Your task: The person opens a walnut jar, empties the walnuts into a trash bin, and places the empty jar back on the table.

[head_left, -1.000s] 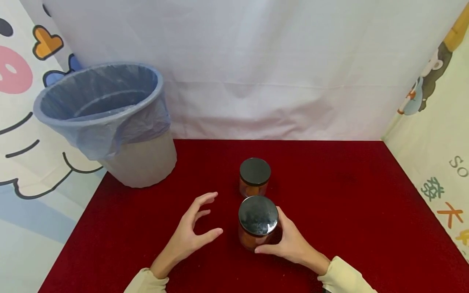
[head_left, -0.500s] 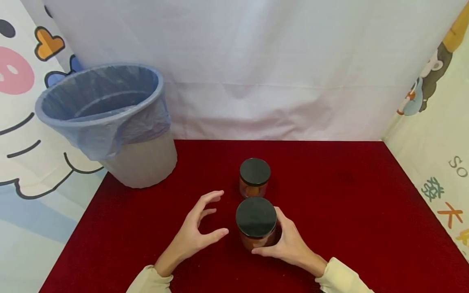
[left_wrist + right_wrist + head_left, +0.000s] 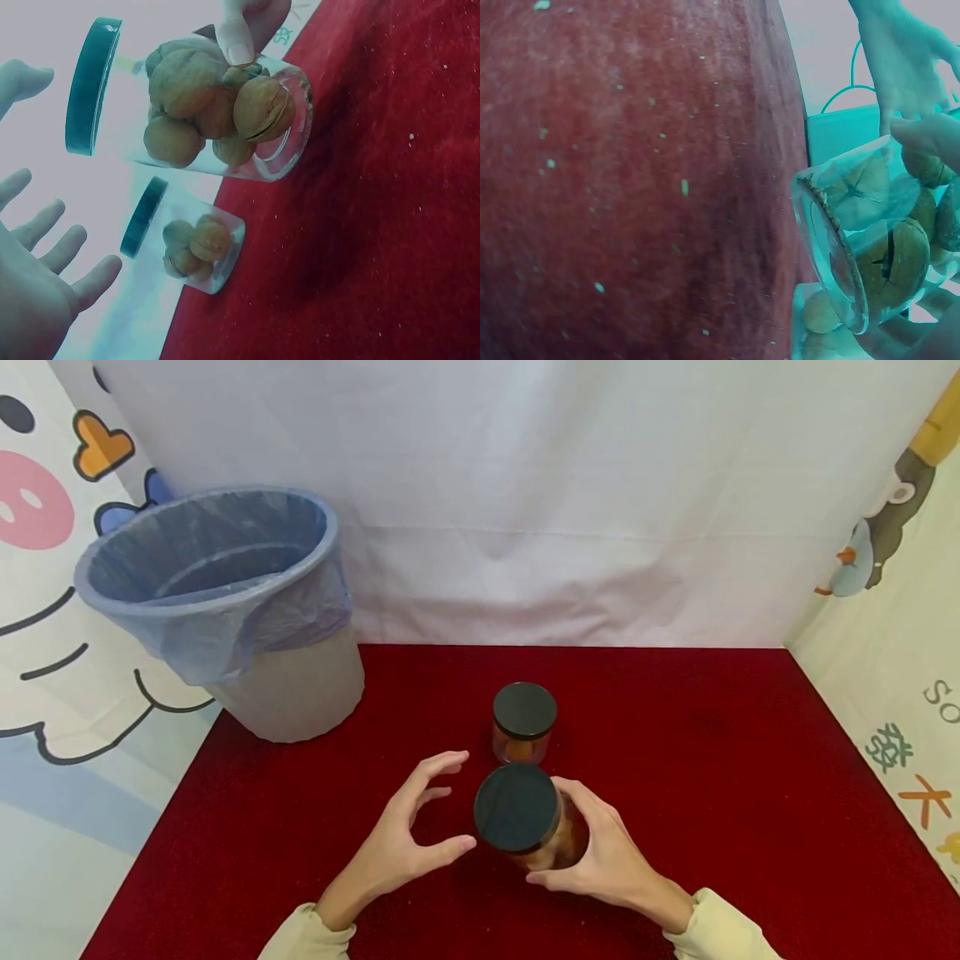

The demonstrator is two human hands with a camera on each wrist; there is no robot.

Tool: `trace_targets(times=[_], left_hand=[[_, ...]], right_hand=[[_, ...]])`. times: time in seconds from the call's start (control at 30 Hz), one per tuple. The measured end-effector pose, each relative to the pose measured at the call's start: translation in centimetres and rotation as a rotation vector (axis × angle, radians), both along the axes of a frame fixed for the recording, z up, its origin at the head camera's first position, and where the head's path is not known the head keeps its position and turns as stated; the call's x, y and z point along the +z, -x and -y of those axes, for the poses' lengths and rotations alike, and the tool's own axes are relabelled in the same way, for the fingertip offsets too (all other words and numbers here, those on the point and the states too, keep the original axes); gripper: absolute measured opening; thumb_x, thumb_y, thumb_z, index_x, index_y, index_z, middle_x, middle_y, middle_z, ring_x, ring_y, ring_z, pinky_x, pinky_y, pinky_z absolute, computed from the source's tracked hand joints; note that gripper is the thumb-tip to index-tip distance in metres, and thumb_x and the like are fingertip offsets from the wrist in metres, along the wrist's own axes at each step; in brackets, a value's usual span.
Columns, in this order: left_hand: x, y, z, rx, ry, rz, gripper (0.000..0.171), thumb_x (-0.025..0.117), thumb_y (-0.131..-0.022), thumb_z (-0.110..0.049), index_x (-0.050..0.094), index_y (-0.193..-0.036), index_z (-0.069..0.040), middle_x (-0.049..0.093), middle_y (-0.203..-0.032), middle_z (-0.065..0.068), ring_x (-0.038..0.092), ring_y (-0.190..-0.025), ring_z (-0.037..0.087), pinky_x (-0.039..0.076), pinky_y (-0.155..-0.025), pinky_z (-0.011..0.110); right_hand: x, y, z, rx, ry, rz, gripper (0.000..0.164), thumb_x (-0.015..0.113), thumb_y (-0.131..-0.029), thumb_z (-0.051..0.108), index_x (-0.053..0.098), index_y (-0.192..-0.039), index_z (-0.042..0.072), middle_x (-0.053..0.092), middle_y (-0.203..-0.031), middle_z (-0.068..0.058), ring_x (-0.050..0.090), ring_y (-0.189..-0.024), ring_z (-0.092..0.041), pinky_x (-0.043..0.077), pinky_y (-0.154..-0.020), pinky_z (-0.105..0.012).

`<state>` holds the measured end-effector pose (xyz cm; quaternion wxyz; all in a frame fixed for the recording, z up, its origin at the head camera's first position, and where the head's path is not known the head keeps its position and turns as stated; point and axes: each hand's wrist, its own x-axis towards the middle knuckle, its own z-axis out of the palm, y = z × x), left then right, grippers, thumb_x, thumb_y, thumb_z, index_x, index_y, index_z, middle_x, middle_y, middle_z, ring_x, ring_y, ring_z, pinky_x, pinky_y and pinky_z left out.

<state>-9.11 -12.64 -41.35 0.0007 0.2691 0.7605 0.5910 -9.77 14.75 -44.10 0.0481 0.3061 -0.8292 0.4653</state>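
1. Front jar [image 3: 528, 818], dark-lidded and with round brown nuts [image 3: 214, 109] inside, is held tilted over the red tabletop [image 3: 712, 760]; its top leans to the left.
2. Right hand [image 3: 609, 852] grips this jar at the side, thumb and fingers curved around it.
3. Left hand [image 3: 401, 843] is near the jar but apart from it, fingers and thumb spread, holding nothing.
4. Just behind, I see a second jar [image 3: 524, 714] of nuts, standing upright.
5. Farther, at left, is a pale bin [image 3: 307, 693] with bluish liner [image 3: 296, 614].
6. White cloth [image 3: 570, 502] hangs behind.
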Motion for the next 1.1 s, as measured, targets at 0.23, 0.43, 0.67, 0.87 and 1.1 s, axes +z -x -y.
trace_targets(times=[0.23, 0.43, 0.67, 0.87, 1.1], left_hand=[[0.8, -0.2, -0.7, -0.033, 0.012, -0.051, 0.079, 0.076, -0.078, -0.016, 0.034, -0.144, -0.018, 0.036, -0.145, -0.001, 0.036, -0.130, 0.025, 0.040, -0.098, 0.044], [1.4, -0.4, -1.1, -0.059, 0.015, -0.089, 0.079, 0.077, -0.076, -0.018, 0.035, -0.144, -0.015, 0.036, -0.145, 0.001, 0.035, -0.129, 0.023, 0.043, -0.092, 0.045], [2.1, -0.8, -1.6, -0.076, 0.032, -0.149, 0.080, 0.077, -0.076, -0.025, 0.036, -0.143, -0.015, 0.036, -0.146, 0.003, 0.035, -0.128, 0.022, 0.044, -0.089, 0.040], [2.8, -1.1, -2.0, -0.085, 0.037, -0.175, 0.081, 0.078, -0.075, -0.029, 0.036, -0.143, -0.018, 0.037, -0.145, 0.001, 0.036, -0.125, 0.022, 0.041, -0.088, 0.037], [3.4, -1.4, -2.2, -0.080, 0.084, -0.168, 0.084, 0.082, -0.071, -0.031, 0.037, -0.142, -0.023, 0.034, -0.145, -0.003, 0.034, -0.124, 0.020, 0.042, -0.088, 0.039]], right_hand=[[1.1, -0.1, -0.3, 0.014, -0.047, -0.071, 0.096, 0.091, -0.056, 0.032, 0.042, -0.136, 0.017, 0.053, -0.124, 0.003, 0.054, -0.109, -0.014, 0.047, -0.089, -0.036], [1.8, -0.4, -0.5, 0.002, -0.105, -0.124, 0.094, 0.089, -0.057, 0.040, 0.043, -0.137, 0.021, 0.053, -0.123, 0.008, 0.053, -0.105, -0.011, 0.048, -0.083, -0.037], [2.6, -0.5, -0.5, -0.001, -0.174, -0.161, 0.092, 0.087, -0.056, 0.044, 0.045, -0.135, 0.022, 0.053, -0.119, 0.010, 0.052, -0.099, -0.009, 0.049, -0.079, -0.035], [3.2, -0.5, -0.5, 0.009, -0.170, -0.192, 0.092, 0.088, -0.054, 0.039, 0.048, -0.133, 0.017, 0.053, -0.117, 0.009, 0.055, -0.091, -0.007, 0.051, -0.072, -0.031], [4.0, -0.8, -0.5, 0.006, -0.202, -0.239, 0.092, 0.088, -0.053, 0.039, 0.050, -0.132, 0.014, 0.053, -0.119, 0.007, 0.055, -0.093, -0.009, 0.051, -0.072, -0.033]])
